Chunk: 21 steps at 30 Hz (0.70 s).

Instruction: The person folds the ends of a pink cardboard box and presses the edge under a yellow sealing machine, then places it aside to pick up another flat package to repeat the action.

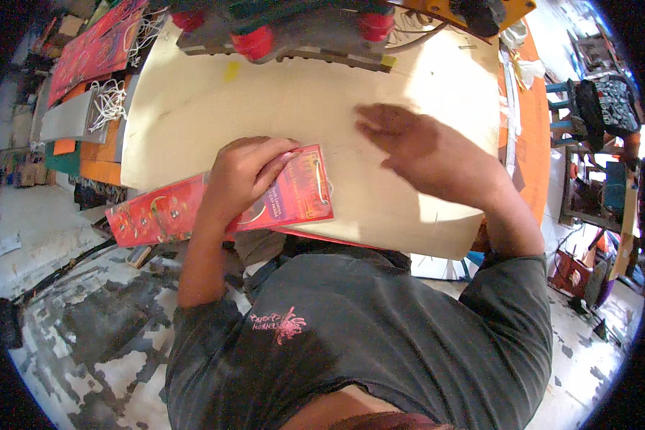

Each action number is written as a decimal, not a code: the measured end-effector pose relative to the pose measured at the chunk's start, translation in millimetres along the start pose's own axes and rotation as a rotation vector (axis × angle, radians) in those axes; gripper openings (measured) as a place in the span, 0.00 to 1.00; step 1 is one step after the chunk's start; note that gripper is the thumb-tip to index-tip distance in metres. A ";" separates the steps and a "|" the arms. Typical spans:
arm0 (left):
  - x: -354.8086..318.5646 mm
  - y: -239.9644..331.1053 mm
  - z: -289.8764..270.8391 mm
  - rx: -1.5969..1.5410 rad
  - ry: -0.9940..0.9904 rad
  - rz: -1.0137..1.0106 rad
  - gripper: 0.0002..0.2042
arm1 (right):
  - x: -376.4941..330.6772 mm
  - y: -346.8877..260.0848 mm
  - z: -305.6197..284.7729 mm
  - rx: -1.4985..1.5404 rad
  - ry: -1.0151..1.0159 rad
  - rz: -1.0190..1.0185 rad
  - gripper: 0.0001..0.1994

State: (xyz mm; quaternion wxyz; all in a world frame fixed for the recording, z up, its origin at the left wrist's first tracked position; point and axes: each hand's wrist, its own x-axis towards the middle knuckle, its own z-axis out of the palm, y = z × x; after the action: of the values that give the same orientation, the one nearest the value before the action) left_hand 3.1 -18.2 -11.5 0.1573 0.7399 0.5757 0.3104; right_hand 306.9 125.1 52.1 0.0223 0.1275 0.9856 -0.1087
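Note:
A long, flat red printed paper bag (pixel 158 211) lies slantwise along the near edge of the pale tabletop (pixel 215 93), its left end reaching past the board. My left hand (pixel 245 175) is closed on the bag's upper edge, thumb and fingers pinching near its right end. A short white cord handle (pixel 321 179) shows at that end. Over the board to the right is my right hand (pixel 426 150), apart from the bag, fingers stretched out and slightly blurred, holding nothing I can see.
At the far left lie red printed bags (pixel 93 54) and a grey-white bag (pixel 72 118) with white cords (pixel 109 100). A dark machine with red feet (pixel 252 44) stands at the table's far side. Orange covering (pixel 534 143) runs along the right edge.

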 end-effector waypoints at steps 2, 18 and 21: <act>-1.7 -4.8 2.9 0.018 0.016 0.016 0.08 | -6.1 -8.2 12.4 -0.022 -0.021 -0.108 0.36; 6.3 14.5 -3.2 -0.017 -0.004 -0.075 0.07 | -79.3 29.2 -26.2 -0.175 -0.216 0.451 0.30; 4.9 13.0 -2.4 -0.010 -0.008 -0.081 0.08 | -81.2 31.6 -35.8 0.277 -0.121 0.755 0.31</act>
State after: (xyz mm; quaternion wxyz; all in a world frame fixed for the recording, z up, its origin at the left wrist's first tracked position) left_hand 12.1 -17.6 -0.7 0.1758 0.7164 0.6030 0.3039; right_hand 392.8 142.8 86.2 0.1011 0.4756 0.8425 -0.2319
